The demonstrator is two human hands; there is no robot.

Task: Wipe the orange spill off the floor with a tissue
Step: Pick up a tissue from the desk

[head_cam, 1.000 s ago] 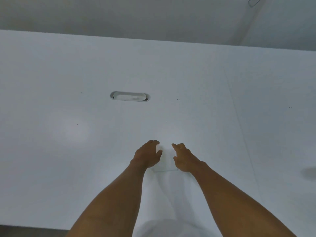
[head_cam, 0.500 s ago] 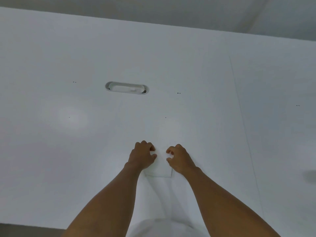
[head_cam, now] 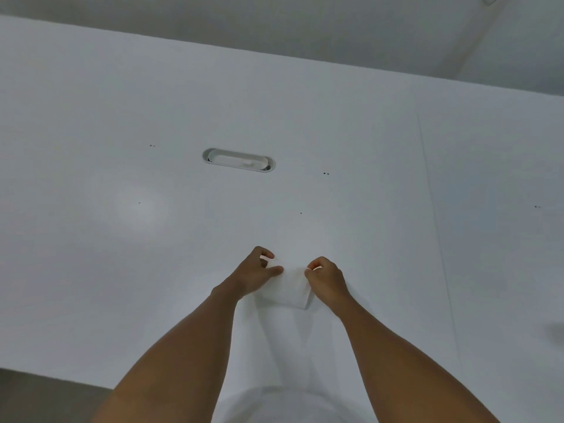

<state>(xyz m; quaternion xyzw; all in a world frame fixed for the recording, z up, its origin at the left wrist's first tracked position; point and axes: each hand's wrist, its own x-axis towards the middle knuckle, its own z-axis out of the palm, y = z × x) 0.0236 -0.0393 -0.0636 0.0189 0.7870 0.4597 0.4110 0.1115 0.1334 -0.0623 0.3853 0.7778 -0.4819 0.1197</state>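
Item: tissue [head_cam: 288,288]. We hold it over the near middle of the white table [head_cam: 335,132], a thin, soft, white folded sheet, roughly rectangular, its near right corner drooping. A second ago it lay flat under our spread fingers; now its far edge is lifted. We judge it picked up and ready to carry to the spill.

Item: left hand [head_cam: 254,274], closed, pinching the tissue's far left corner. Item: right hand [head_cam: 326,277], closed, pinching the far right corner.

Item: table, smooth, matte, a fine seam running down its right side. Item: oval cable slot [head_cam: 239,160], recessed, well beyond the hands, to the left.

No orange spill in view; only a strip of dull floor [head_cam: 36,395] shows at near left.
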